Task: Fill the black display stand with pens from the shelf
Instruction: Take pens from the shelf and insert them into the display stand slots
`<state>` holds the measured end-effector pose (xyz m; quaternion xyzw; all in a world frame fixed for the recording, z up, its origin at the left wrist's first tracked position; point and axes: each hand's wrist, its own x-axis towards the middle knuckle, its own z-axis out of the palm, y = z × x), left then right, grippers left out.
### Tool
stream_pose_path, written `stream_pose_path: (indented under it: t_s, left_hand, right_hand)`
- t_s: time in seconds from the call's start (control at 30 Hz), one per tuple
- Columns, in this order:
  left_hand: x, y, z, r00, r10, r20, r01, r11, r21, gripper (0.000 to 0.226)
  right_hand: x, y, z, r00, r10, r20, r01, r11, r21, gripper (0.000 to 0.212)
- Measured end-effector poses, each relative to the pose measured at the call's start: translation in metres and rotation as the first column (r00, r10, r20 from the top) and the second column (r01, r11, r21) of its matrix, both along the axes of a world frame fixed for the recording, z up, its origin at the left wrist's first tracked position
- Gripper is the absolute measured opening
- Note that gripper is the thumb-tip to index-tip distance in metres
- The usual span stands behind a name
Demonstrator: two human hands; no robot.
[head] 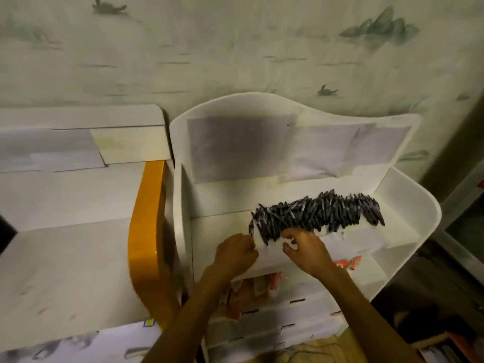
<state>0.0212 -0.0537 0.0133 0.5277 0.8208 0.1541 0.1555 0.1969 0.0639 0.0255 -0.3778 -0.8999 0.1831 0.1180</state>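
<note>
Nearest me, below the row of pens (pixel 318 214), orange packets (pixel 264 284) poke out of the lower tier of the white stand (pixel 408 247), and I want my wrists well above them so nothing snags. Up a little, my left hand (pixel 237 251) sits just left of the row's near end, fingers curled in; something thin seems pinched at the fingertips (pixel 251 247), though it's too blurred for me to say whether that's a pen or nothing at all. My right hand (pixel 305 251) is right under the row's near-left end, fingers bent and spread, the tips resting against the lowest pens rather than wrapped round any of them. The pens themselves are dark, packed tight and leaning, running from that near-left end away to the right across the top tier. No black display stand shows anywhere here, so I'd guess I'm at the gathering stage. To do it well: take from the loose near end, not the middle, since these lean on each other and could slide in a heap. Steady the row with the right fingertips, draw a small bunch off with the left, keep them parallel. Beyond the row stands the white back panel (pixel 235 108) with its grey sheet (pixel 235 145), and left of that an orange edge (pixel 146 231).
</note>
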Motion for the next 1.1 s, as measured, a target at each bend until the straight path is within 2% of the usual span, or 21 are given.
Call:
stream_pose_path:
  t_s: [0.33, 0.53, 0.67, 0.77, 0.87, 0.93, 1.1]
  left_hand:
    - [0.006, 0.059, -0.051, 0.945, 0.325, -0.027, -0.326, 0.944, -0.053, 0.037]
    - [0.007, 0.091, -0.069, 0.890, 0.429, -0.152, -0.443, 0.894, -0.072, 0.030]
    - [0.003, 0.105, -0.074, 0.853, 0.522, 0.028, -0.522, 0.852, 0.027, 0.028]
    - [0.001, 0.114, -0.069, 0.766, 0.603, 0.224, -0.636, 0.763, 0.121, 0.031]
    - [-0.001, 0.122, -0.065, 0.694, 0.649, 0.311, -0.694, 0.719, 0.048, 0.032]
    - [-0.002, 0.126, -0.068, 0.701, 0.641, 0.313, -0.673, 0.740, -0.009, 0.040]
    - [-0.002, 0.136, -0.077, 0.748, 0.640, 0.175, -0.640, 0.766, -0.064, 0.057]
  right_hand:
    - [0.004, 0.085, -0.018, 0.985, 0.174, -0.006, -0.174, 0.985, -0.019, 0.018]
    - [0.010, 0.125, -0.028, 0.976, 0.216, -0.017, -0.216, 0.976, -0.037, 0.021]
    - [0.013, 0.142, -0.034, 0.971, 0.238, -0.032, -0.239, 0.971, -0.030, 0.020]
    - [0.011, 0.150, -0.038, 0.964, 0.260, -0.057, -0.262, 0.965, -0.024, 0.018]
    - [0.009, 0.156, -0.043, 0.960, 0.276, -0.056, -0.278, 0.960, -0.035, 0.018]
    - [0.009, 0.160, -0.045, 0.959, 0.278, -0.054, -0.280, 0.959, -0.045, 0.019]
    - [0.014, 0.169, -0.048, 0.957, 0.275, -0.092, -0.280, 0.959, -0.043, 0.019]
